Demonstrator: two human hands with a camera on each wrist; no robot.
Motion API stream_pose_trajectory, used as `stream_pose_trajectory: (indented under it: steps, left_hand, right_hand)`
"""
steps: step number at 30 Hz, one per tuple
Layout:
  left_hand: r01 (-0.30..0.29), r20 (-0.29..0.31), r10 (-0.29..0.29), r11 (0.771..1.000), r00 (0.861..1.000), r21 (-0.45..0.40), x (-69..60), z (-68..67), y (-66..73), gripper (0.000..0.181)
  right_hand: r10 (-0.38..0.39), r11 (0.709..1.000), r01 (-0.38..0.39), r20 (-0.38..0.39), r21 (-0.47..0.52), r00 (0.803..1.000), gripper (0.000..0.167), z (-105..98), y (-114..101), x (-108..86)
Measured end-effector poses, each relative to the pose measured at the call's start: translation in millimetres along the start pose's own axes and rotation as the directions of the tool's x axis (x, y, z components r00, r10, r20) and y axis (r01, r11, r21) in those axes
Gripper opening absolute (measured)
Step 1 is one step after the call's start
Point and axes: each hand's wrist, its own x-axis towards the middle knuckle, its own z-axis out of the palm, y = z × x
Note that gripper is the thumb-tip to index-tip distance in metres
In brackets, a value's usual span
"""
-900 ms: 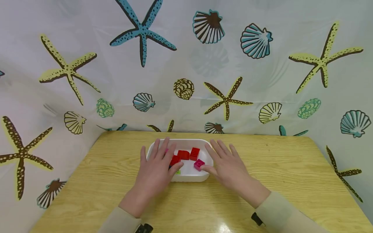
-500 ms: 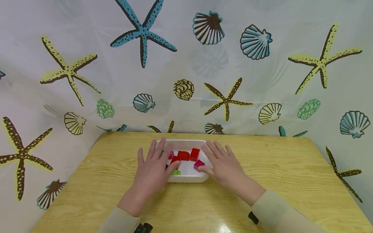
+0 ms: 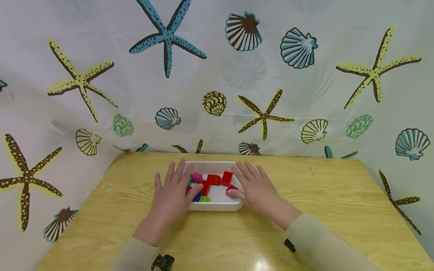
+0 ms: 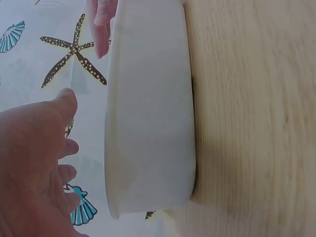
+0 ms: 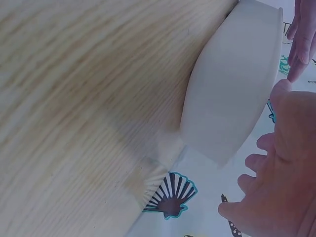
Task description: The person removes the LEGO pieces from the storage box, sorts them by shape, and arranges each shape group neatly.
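Note:
A white tray on the wooden table holds red bricks, pink bricks, a lime green brick and a dark blue piece. Over its left end my left hand is spread, fingers straight, holding nothing and hiding part of the contents. My right hand extends over the right end, fingers straight, its thumb covering part of a pink brick. Both wrist views show the tray's outer wall beside the hands; whether they touch it, I cannot tell.
The wooden table reaches back to a pale cloth printed with starfish and shells, which also hangs at the left and right sides. Dark wrist devices are strapped under both sleeves.
Both hands have shifted left. The left hand uncovers more of the bricks at the tray's left, while the right hand lies further over the right end. The tray stays about where it was.

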Motion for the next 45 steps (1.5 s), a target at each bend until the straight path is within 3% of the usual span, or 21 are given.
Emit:
stream_pose_trajectory:
  steps: [9,20,27,36,45]
  left_hand:
    - [0.018,0.016,-0.017,0.997,1.0,-0.07,7.4,1.8,-20.1,0.084]
    - [0.055,0.064,-0.045,0.986,0.997,-0.158,13.4,8.0,-32.8,0.087]
    - [0.056,0.096,-0.034,0.97,0.995,-0.237,18.6,16.6,-33.7,0.088]
    - [0.052,0.084,-0.028,0.953,0.996,-0.299,17.7,26.0,-30.7,0.09]
    - [-0.002,0.098,0.038,0.941,0.994,-0.34,12.0,28.9,-37.1,0.105]
  right_hand:
    - [-0.011,1.0,0.011,0.004,-0.02,1.0,0.088,1,0,15.2]
    - [0.013,1.0,-0.013,0.018,-0.025,1.0,0.086,-1,-3,25.5]
    - [0.046,0.999,-0.045,0.05,-0.025,0.998,0.087,-3,0,25.4]
    - [0.068,0.998,-0.066,0.081,-0.019,0.994,0.092,-3,1,19.9]
    - [0.0,1.0,-0.001,0.055,0.031,0.998,0.082,-6,16,21.0]
